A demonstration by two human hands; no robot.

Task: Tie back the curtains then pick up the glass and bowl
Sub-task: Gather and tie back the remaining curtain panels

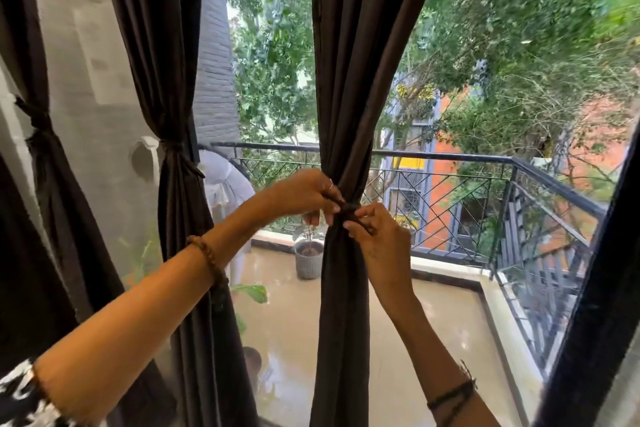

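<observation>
A dark brown curtain hangs in the middle of the window, gathered at its waist. A thin tie-back cord of the same colour wraps that waist. My left hand pinches one end of the cord at the curtain's left side. At the right side my right hand pinches the other end. Both hands meet at the gathered spot. Two more curtains, one at the left and one at the far left, each hang bound by a tie-back. No glass or bowl is in view.
Through the window pane lies a wet balcony floor with a black metal railing. A grey plant pot stands outside behind the middle curtain. A dark window frame runs down the right edge. Trees fill the background.
</observation>
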